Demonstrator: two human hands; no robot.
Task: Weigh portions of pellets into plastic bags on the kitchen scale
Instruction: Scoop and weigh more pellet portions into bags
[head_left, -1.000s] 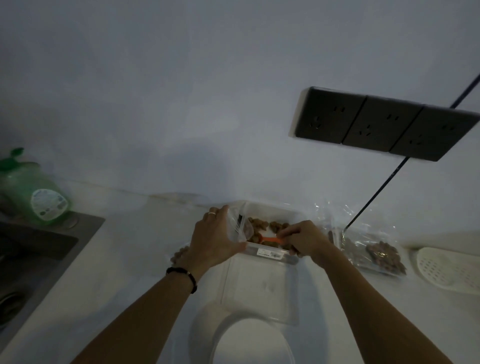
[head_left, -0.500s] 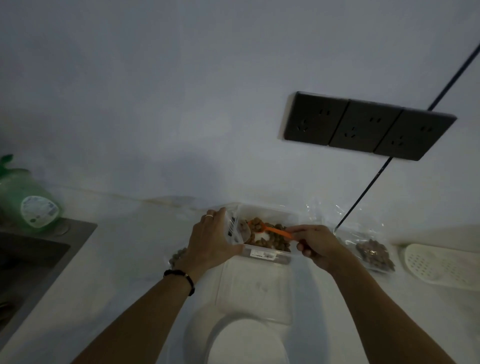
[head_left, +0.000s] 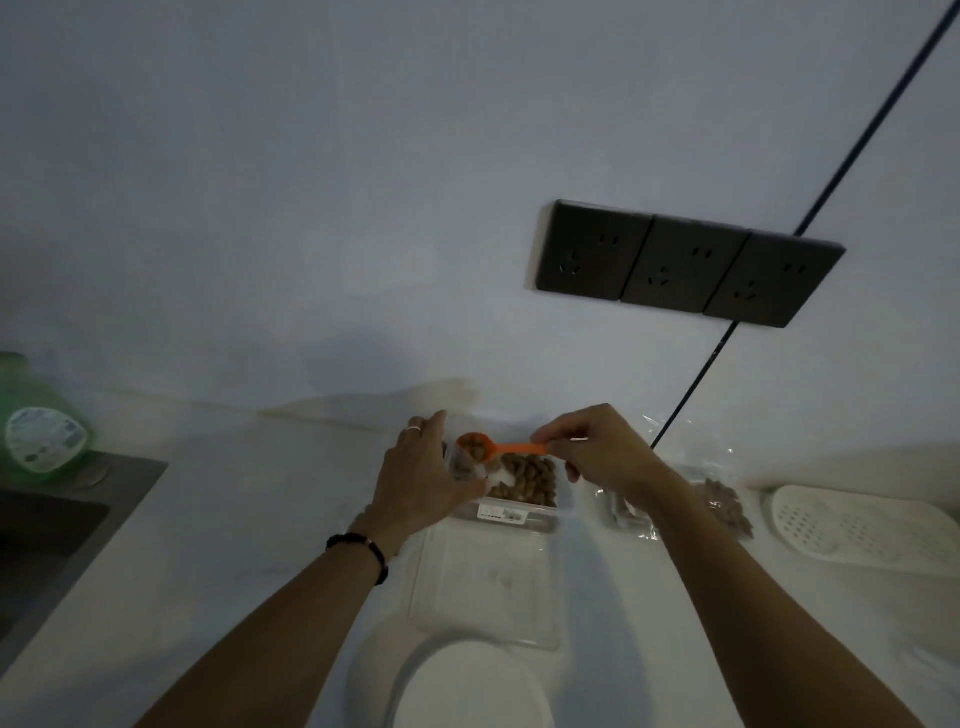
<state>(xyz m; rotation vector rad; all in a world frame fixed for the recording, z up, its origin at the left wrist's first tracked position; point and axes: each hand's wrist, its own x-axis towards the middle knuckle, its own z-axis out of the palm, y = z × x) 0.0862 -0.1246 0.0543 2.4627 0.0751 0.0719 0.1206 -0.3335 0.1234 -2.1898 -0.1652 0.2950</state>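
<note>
Dim white counter (head_left: 234, 519) under a pale wall, hands at work over a tub of pellets.

The counter runs to the wall seam at 12 o'clock; a sink (head_left: 57, 525) cuts its edge at 9 o'clock with a green bottle (head_left: 39, 415) behind it, and a perforated tray (head_left: 857, 525) sits at 3 o'clock. Bare counter lies between the sink and the left arm. The scale (head_left: 467, 686) sits at 6 o'clock, a clear lid (head_left: 488, 587) just beyond it, then the tub (head_left: 524, 480). The right hand (head_left: 597, 452) pinches the handle of an orange scoop (head_left: 475, 447), its bowl loaded with pellets above the tub's left end. The left hand (head_left: 421, 478) grips a clear bag (head_left: 465, 467) at the tub's 9 o'clock edge, just beneath the scoop. Another bag of pellets (head_left: 722, 506) lies right of the tub, under the right forearm.
</note>
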